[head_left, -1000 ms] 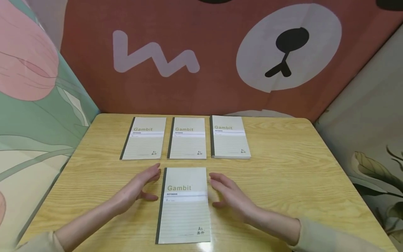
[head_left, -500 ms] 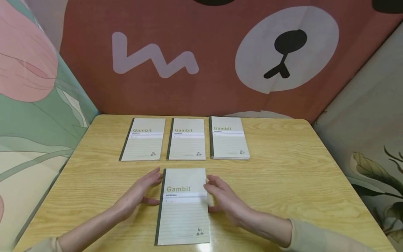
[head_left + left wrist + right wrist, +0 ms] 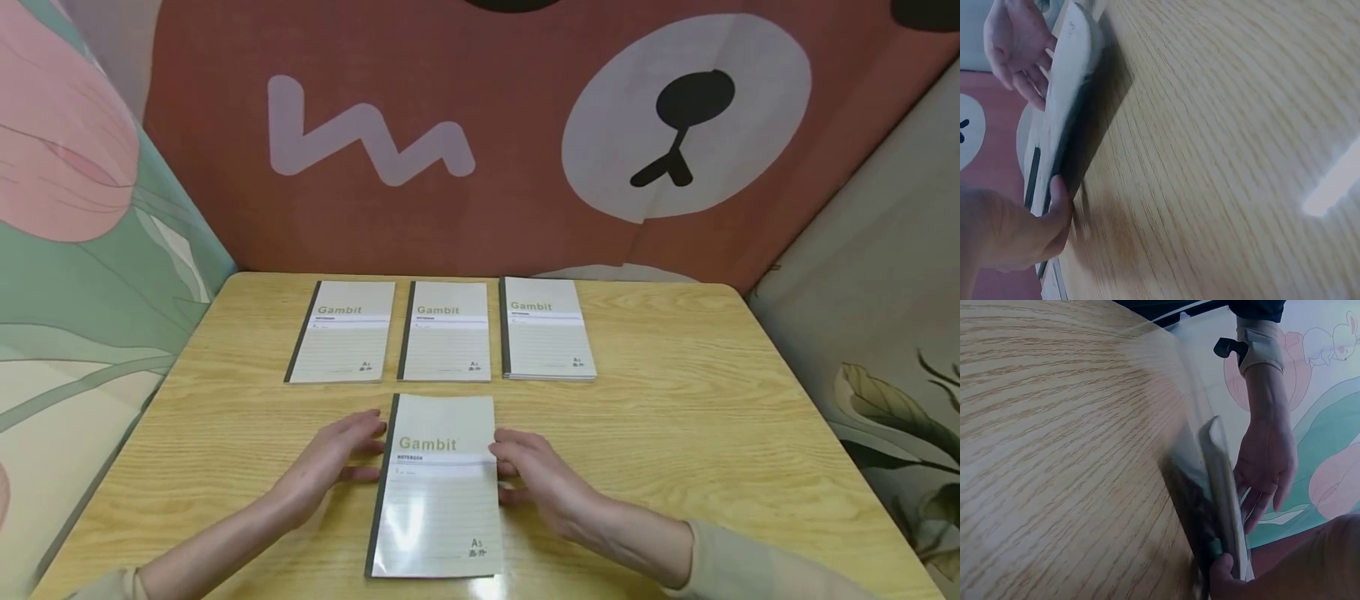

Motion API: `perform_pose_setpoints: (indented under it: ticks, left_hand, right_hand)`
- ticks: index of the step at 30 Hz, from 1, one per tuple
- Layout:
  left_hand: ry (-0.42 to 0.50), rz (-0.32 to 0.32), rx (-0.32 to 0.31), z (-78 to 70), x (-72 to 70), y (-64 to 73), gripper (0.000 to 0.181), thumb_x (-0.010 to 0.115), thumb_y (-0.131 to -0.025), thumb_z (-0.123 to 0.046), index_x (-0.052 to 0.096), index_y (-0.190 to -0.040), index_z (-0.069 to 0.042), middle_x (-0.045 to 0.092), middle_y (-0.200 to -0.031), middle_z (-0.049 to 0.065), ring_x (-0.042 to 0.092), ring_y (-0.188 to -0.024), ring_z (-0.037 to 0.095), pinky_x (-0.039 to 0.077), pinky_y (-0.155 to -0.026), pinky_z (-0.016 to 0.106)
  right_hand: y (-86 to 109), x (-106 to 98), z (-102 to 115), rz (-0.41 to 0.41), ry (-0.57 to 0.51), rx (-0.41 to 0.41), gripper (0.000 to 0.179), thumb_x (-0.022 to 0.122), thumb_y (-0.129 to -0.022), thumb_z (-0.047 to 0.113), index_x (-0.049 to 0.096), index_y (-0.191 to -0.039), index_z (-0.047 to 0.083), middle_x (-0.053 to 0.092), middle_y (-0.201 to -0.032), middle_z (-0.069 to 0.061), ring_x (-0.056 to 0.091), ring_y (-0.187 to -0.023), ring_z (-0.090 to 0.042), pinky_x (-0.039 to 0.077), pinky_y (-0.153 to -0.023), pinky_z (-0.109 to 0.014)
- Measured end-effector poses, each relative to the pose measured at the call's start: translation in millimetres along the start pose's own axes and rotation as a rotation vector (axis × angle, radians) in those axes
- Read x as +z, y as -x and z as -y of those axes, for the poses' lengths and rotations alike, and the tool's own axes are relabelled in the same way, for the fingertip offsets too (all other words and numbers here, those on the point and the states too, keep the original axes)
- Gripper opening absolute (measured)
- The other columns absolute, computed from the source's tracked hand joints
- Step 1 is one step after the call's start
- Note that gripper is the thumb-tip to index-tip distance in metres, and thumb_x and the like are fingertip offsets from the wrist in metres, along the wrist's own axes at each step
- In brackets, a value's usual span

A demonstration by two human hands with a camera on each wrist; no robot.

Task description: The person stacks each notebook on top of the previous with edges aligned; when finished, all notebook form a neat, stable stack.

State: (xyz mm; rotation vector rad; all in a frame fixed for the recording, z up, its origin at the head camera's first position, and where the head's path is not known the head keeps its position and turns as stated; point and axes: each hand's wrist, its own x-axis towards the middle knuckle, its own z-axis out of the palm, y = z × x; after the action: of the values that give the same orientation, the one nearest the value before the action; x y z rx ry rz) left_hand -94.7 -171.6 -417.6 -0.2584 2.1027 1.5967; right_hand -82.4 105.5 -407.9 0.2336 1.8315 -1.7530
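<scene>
A notebook (image 3: 438, 500) with a pale "Gambit" cover and dark spine is held between my two hands at the table's near middle. My left hand (image 3: 318, 462) grips its spine side, with the thumb (image 3: 1057, 200) against the edge in the left wrist view. On the opposite side, my right hand (image 3: 543, 479) pinches the edge, fingertips on the cover and thumb lower down. Both wrist views show the notebook (image 3: 1225, 494) raised off the wood, with a dark shadow below it. Its cover catches a bright glare in the head view.
Along the far side of the wooden table (image 3: 667, 400) lie a left notebook (image 3: 341, 342), a middle notebook (image 3: 446, 342) and a right stack of notebooks (image 3: 547, 337). Behind the table rises a red wall (image 3: 375, 217) with a cartoon face; patterned walls flank both sides.
Both hands have come in to the near notebook's side edges, the right one moving left. The notebook has lifted and tilted slightly, and glare now shows on its cover. The far notebooks stay put.
</scene>
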Motion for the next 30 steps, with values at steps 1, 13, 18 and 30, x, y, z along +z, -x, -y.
perform_pose_setpoints:
  ticks: [1,13,18,30]
  left_hand:
    - [-0.008,-0.005,-0.004,0.1,0.2,0.1,0.063,0.045,-0.109,-0.035,0.034,-0.156,0.005,0.047,-0.155,0.028,0.059,-0.133,0.038,0.063,-0.093,0.037]
    - [-0.069,0.009,0.135,-14.2,0.0,2.4,0.065,0.058,-0.102,-0.017,0.032,-0.161,-0.008,0.050,-0.153,0.019,0.068,-0.107,0.020,0.062,-0.085,0.035]
    - [-0.033,-0.005,0.237,-38.2,3.6,-9.0,0.064,0.055,-0.105,-0.017,0.029,-0.163,-0.013,0.050,-0.152,0.017,0.067,-0.111,0.020,0.062,-0.090,0.033]
    - [0.389,-0.031,0.356,-106.4,36.8,-67.4,0.050,0.052,-0.109,-0.018,0.043,-0.158,-0.018,0.058,-0.147,0.004,0.061,-0.120,0.017,0.056,-0.093,0.023]
  right_hand:
    - [-0.4,-1,-1,0.009,0.003,0.000,0.066,0.050,-0.104,0.019,0.024,-0.155,-0.016,0.043,-0.154,-0.032,0.062,-0.116,-0.026,0.058,-0.089,-0.035]
    - [-0.1,-14,12,0.051,0.027,-0.200,0.077,0.055,-0.092,-0.005,0.024,-0.162,0.001,0.047,-0.157,-0.022,0.073,-0.104,-0.023,0.061,-0.091,-0.038]
    - [-3.3,-35,36,0.011,-0.007,-0.239,0.069,0.052,-0.097,-0.006,0.031,-0.161,0.005,0.042,-0.162,-0.015,0.071,-0.104,-0.015,0.059,-0.095,-0.033]
    - [-42.8,-88,83,-0.182,-0.235,-0.341,0.051,0.053,-0.106,0.006,0.043,-0.156,0.005,0.047,-0.160,-0.012,0.064,-0.110,-0.001,0.053,-0.088,-0.017]
